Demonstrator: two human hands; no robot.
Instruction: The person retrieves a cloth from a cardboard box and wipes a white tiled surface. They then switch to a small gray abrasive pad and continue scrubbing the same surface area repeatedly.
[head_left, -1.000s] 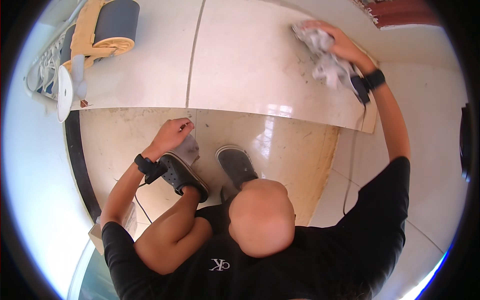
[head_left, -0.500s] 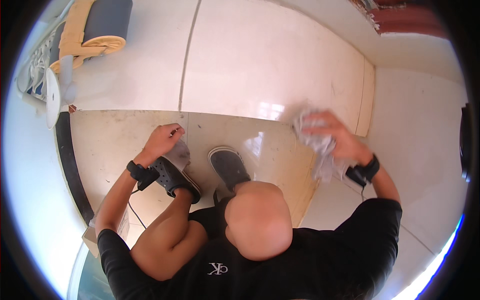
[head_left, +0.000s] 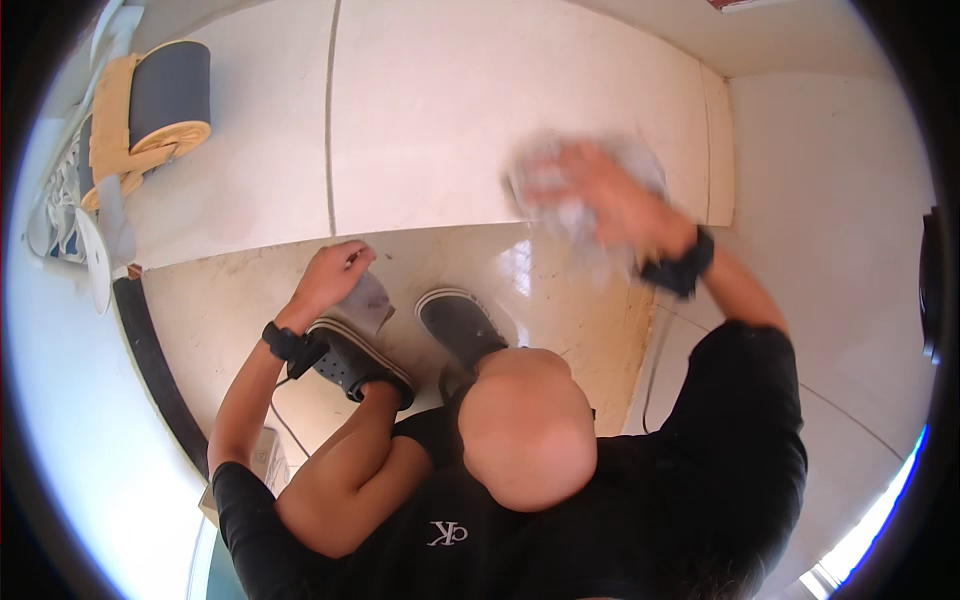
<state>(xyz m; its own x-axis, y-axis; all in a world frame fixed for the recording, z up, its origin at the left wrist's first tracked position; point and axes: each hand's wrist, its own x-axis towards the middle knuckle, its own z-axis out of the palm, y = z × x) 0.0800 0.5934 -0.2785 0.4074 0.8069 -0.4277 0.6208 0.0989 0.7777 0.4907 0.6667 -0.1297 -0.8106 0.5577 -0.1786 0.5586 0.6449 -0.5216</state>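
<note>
My right hand [head_left: 605, 195] is over the pale tiled step [head_left: 450, 120], its fingers spread across a crumpled whitish-grey cloth [head_left: 640, 165] held against the surface. Motion smears both hand and cloth, and a loose part of the cloth hangs past the step's front edge. Lower and to the left, my left hand [head_left: 335, 275] has its fingers curled in. A small greyish cloth [head_left: 370, 303] hangs from it above my dark clog [head_left: 350, 355]. The grip itself is partly hidden by the fingers.
At the far left on the step stands a dark grey roll in a tan frame [head_left: 170, 100]. Beside it are a white round disc [head_left: 93, 260] and white slatted pieces [head_left: 62, 200]. A dark strip [head_left: 155, 350] runs along the floor [head_left: 230, 300] by the left wall.
My right hand and its cloth have swept left and farther up onto the step. My left hand stays in nearly the same place with its cloth. The view has shifted slightly.
</note>
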